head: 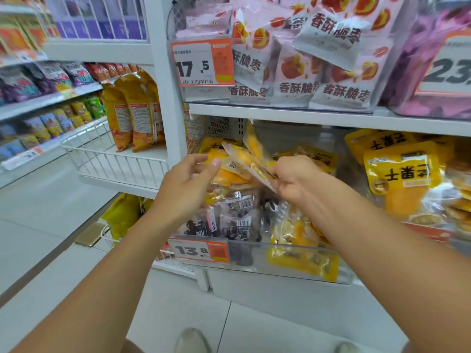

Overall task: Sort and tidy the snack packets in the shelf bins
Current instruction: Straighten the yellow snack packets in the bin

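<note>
At the bottom edge two shoe tips [193, 340] stand on pale floor tiles [63, 200]. Both bare forearms reach up from there toward a clear plastic bin [254, 253] on the lower shelf. An orange price tag [200, 250] reading 13.8 is fixed to the bin's front wall. Inside the bin, dark snack packets [224, 220] with barcodes lie to the left and yellow packets [300, 235] lie to the right, mixed together.

Above the bin, the right hand [293, 179] has its fingers curled and pinches a few thin yellow packets [251, 161], which fan up and to the left. The left hand [188, 182] is beside them with fingers loosely spread; its thumb tip lies at the lower edge of the fanned packets, though whether it truly touches them cannot be told. The two hands are close but do not meet.

Behind the hands, more yellow bags [400, 169] fill the next bin to the right. To the left a white wire basket [107, 159] holds upright orange-yellow bags [135, 115].

On the shelf above, pink-and-white packets [305, 67] with red fruit pictures are piled in another clear bin, with a 17.5 price tag [202, 62] at its left. Purple packets [418, 59] sit at the far right. Further left, shelves [46, 98] of assorted bags run down the aisle.
</note>
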Action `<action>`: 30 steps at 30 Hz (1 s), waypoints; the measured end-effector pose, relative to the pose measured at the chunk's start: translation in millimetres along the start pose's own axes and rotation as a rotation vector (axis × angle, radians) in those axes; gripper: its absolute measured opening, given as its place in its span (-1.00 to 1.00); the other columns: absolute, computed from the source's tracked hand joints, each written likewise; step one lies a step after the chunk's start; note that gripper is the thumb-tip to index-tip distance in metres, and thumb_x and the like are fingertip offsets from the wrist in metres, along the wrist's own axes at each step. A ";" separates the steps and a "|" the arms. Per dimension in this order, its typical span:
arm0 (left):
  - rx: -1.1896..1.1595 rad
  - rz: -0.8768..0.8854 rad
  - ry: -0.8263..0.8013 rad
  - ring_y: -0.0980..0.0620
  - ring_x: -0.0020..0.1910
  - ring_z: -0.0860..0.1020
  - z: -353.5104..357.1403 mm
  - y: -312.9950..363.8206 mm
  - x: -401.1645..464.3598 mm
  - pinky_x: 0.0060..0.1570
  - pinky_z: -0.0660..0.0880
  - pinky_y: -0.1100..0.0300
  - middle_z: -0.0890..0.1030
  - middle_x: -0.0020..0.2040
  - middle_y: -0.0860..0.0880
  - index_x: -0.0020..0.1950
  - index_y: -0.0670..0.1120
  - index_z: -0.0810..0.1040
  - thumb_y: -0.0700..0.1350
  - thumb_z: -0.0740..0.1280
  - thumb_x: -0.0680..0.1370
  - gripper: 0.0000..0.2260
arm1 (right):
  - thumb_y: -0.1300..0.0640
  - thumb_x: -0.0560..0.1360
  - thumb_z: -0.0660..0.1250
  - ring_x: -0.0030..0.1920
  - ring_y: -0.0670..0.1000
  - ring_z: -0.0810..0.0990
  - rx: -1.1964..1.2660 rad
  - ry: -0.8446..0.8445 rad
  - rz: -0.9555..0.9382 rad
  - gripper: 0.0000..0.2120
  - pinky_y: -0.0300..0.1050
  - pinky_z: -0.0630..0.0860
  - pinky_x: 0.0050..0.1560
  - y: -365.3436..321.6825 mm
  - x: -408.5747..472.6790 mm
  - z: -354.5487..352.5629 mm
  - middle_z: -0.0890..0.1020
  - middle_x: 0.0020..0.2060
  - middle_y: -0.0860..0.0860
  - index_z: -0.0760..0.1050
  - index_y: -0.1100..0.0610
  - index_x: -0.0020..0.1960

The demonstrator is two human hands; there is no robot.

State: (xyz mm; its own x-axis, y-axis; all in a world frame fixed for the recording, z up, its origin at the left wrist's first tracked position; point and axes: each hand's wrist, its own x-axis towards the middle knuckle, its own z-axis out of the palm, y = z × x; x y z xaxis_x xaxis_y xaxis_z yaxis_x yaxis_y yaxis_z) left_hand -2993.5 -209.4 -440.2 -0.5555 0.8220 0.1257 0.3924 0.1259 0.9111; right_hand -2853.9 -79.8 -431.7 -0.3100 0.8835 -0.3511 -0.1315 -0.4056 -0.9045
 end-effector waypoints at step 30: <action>0.963 0.567 -0.215 0.00 0.57 0.12 48.2 17.6 2.4 0.53 -0.02 -0.26 0.24 0.55 0.07 0.52 0.16 0.28 0.37 0.33 0.45 -0.30 | -0.64 0.06 0.35 0.45 0.34 0.30 -1.814 0.140 -0.221 0.48 0.20 0.35 0.38 23.3 -47.6 -64.4 0.19 0.52 0.30 -0.32 0.12 0.59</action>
State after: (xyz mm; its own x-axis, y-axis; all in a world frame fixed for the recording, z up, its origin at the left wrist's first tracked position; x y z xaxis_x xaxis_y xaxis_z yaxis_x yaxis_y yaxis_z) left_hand -2952.6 -178.5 -442.7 -0.0178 0.9630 0.2691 0.9986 0.0037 0.0528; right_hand -2781.5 -116.2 -451.7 -0.3464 0.9288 -0.1318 0.9375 0.3476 -0.0143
